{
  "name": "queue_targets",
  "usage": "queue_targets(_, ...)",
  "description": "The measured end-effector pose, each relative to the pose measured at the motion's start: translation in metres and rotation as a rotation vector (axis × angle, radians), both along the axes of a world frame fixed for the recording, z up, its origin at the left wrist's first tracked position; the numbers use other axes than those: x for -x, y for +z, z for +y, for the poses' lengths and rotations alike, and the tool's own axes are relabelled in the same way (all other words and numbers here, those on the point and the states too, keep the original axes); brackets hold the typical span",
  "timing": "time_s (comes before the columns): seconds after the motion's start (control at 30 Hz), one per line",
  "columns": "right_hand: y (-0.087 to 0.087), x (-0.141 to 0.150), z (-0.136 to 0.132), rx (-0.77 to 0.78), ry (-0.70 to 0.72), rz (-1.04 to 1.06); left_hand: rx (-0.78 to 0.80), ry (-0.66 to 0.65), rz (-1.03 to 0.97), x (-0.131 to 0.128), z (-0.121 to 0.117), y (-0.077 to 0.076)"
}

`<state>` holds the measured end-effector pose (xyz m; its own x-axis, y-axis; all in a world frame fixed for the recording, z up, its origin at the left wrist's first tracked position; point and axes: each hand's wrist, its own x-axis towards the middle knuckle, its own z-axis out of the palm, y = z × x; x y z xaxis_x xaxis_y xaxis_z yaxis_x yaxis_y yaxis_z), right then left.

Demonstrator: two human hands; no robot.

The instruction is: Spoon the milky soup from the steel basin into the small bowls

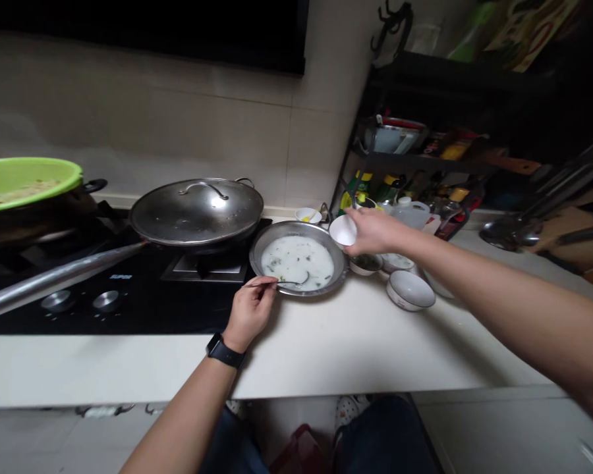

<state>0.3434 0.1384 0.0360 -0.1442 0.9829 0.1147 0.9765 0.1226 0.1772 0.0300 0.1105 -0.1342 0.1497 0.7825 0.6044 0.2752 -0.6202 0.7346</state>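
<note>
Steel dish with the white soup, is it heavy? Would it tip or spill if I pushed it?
The steel dish looks thin and stiff, so it probably won't bend, and it may be fairly light, though the milky liquid adds weight. Its sides are shallow, so a quick push could slosh some out. It seems to sit flat on the counter, so tipping looks unlikely.

Carrying a round steel basin near the front edge, a pale worktop running right from a black glass hob. Sitting just beside the basin, two small bowls, with a white bowl resting tilted nearer the front edge. Standing along the back edge by the wall, a small white dish and a plastic jug.
</note>
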Motion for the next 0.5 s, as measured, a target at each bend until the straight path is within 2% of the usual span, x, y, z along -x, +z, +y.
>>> queue_targets(0.1,0.018,-0.044,-0.059,-0.074,-0.172,0.165,0.020,0.017,0.030,0.004,0.001,-0.003)
queue_targets(0.2,0.017,-0.092,-0.132,-0.074,-0.371,0.231,0.077,0.028,0.087,0.008,0.004,-0.006)
queue_targets(0.27,0.004,-0.123,-0.179,-0.066,-0.464,0.264,0.098,0.053,0.124,0.010,0.007,-0.010)
queue_targets(0.37,-0.028,-0.163,-0.233,-0.031,-0.608,0.288,0.114,0.074,0.140,0.013,0.010,-0.015)
queue_targets(0.5,-0.068,-0.196,-0.268,0.039,-0.732,0.287,0.125,0.109,0.143,0.016,0.013,-0.019)
